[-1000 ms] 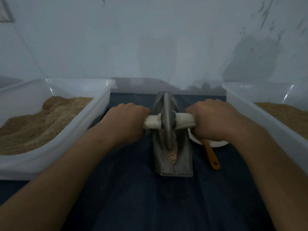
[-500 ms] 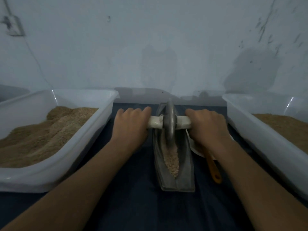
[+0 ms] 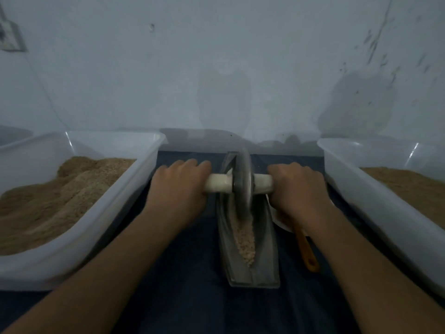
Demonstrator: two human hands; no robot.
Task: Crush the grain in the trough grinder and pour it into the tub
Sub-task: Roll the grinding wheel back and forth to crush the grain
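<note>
Our fingers curl over the pale axle [image 3: 218,183], one fist on each side of the wheel [image 3: 242,183]: the left hand [image 3: 179,189] grips the left stub, the right hand [image 3: 296,188] the right stub, knuckles up, thumbs hidden beneath. The wheel stands upright in the far half of the trough [image 3: 250,237], its rim sunk in the grain [image 3: 245,239], which lies as a pale strip down the groove toward the near end.

We judge the wheel to be metal and heavy, so its own weight should do much of the crushing; the axle looks smooth, so we want a full wrap close to the disc to keep it from tipping. The trough looks rigid and weighty too. For pouring, we expect to take it by its two ends and tilt it slowly, since the loose grain will slide fast along the groove.

A tub [image 3: 79,194] heaped with brown meal sits just left, another tub [image 3: 375,196] just right. An orange handle [image 3: 307,249] and a white dish [image 3: 281,221] lie near the right wrist, on dark cloth [image 3: 192,297].
</note>
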